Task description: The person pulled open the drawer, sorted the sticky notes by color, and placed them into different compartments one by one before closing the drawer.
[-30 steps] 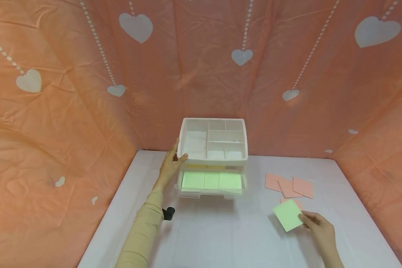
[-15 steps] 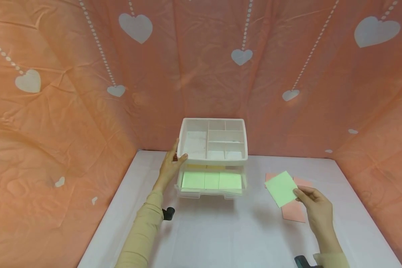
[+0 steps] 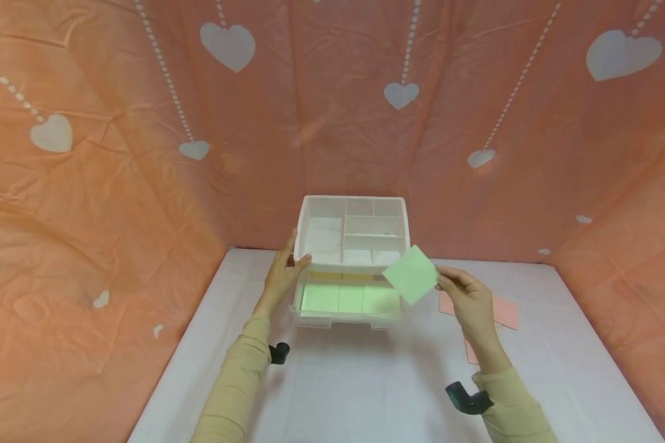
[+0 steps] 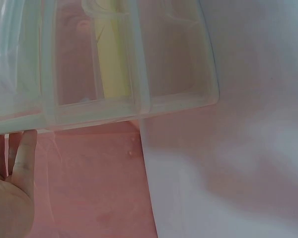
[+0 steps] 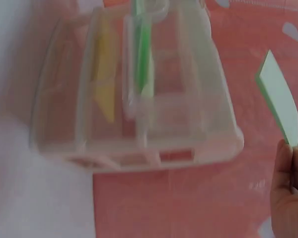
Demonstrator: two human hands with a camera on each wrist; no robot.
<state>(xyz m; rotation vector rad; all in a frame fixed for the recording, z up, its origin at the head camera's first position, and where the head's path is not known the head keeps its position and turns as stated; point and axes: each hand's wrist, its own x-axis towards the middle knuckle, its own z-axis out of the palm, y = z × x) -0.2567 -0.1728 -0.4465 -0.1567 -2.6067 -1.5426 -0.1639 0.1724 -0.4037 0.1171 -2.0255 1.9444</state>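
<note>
A white drawer organizer (image 3: pixel 322 267) stands at the back of the table, its top tray split into compartments. Its top drawer (image 3: pixel 351 318) is pulled out, with green sticky note pads (image 3: pixel 319 298) lying side by side inside. My left hand (image 3: pixel 279 277) grips the organizer's left side, thumb at the front corner and fingers along the wall. My right hand (image 3: pixel 471 301) pinches another green sticky note pad (image 3: pixel 411 275) by one corner, above the drawer's right end. In the right wrist view this pad (image 5: pixel 280 94) shows its edge thickness, clear of the organizer.
Several pink sticky note pads (image 3: pixel 507 312) lie on the table (image 3: pixel 343 381) to the right, partly hidden by my right hand. Yellow pads (image 4: pixel 114 59) show through a lower drawer. Pinkish-orange cloth (image 3: pixel 343 147) with hearts encloses the back and sides.
My right hand has lifted the green sticky note pad from near the pink ones and carried it left to the open drawer. My left hand stays on the organizer.
</note>
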